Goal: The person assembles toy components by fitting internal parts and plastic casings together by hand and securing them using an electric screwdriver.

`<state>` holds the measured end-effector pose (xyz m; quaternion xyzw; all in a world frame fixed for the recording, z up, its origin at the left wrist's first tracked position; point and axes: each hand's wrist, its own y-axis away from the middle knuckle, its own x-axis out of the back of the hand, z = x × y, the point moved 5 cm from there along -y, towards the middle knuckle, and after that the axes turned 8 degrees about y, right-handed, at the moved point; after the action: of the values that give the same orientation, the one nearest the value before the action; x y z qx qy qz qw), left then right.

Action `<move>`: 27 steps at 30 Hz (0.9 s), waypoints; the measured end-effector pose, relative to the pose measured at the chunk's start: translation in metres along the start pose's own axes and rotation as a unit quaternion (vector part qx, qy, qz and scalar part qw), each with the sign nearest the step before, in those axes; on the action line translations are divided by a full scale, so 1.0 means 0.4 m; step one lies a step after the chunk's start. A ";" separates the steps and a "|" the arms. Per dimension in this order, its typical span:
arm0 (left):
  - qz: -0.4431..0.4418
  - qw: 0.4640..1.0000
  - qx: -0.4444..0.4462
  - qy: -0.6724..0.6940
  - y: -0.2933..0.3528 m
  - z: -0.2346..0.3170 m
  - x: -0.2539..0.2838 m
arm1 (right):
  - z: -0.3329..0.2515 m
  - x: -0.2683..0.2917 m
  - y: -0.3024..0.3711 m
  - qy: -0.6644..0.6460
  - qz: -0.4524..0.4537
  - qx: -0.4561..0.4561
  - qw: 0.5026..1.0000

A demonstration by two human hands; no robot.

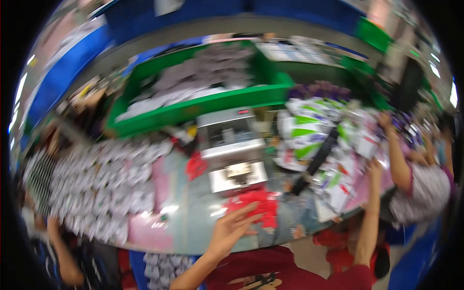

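Note:
My left hand is open, its fingers stretched out and together over a flat pile of bright red pieces at the table's front edge. The pieces are too blurred to name. Just beyond them stands a silver-grey bench machine with a small metal block on its front plate. My right arm reaches far out to the right, and my right hand is beside the heap of white and green printed packages. Motion blur hides its fingers, so whether it holds anything cannot be made out.
A large green bin with grey and white pieces stands behind the machine. Rows of small clear-and-white packs cover the table's left. A black bar lies across the packages. Co-workers sit on both sides, one arm near my right hand.

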<state>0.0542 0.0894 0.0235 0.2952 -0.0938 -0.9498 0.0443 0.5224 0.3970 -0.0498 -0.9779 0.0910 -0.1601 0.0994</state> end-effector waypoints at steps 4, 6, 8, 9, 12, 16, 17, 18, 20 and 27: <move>0.011 0.999 -0.040 -0.014 0.002 0.016 0.045 | -0.104 0.174 0.061 0.342 0.134 0.170 0.915; 0.063 0.996 -0.064 -0.014 0.031 0.044 0.099 | -0.323 0.052 0.146 0.267 0.170 0.216 0.924; 0.112 0.991 -0.066 -0.037 0.061 0.064 0.157 | -0.457 0.016 0.232 0.305 0.239 0.322 0.864; 0.126 0.989 -0.073 -0.035 0.085 0.071 0.188 | -0.486 -0.001 0.268 0.392 0.236 0.392 0.798; 0.282 0.943 -0.155 -0.087 0.146 0.103 0.301 | -0.607 -0.150 0.418 0.271 0.170 0.488 0.812; 0.451 0.855 -0.229 -0.112 0.274 0.140 0.485 | -0.693 -0.352 0.549 0.175 -0.023 0.598 0.782; 0.471 0.853 -0.214 -0.073 0.287 0.137 0.513 | -0.695 -0.384 0.556 0.104 -0.072 0.579 0.806; 0.490 0.848 -0.199 -0.032 0.298 0.136 0.538 | -0.692 -0.410 0.568 0.120 -0.082 0.581 0.801; 0.485 0.854 -0.186 -0.005 0.287 0.131 0.557 | -0.709 -0.464 0.600 0.131 -0.115 0.562 0.808; 0.458 0.874 -0.163 0.029 0.238 0.156 0.589 | -0.781 -0.570 0.684 0.106 -0.231 0.556 0.792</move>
<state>-0.1723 -0.0269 -0.0367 0.2349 -0.0606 -0.8162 0.5243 0.1665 0.1295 0.1122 -0.7231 -0.2319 -0.3035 0.5755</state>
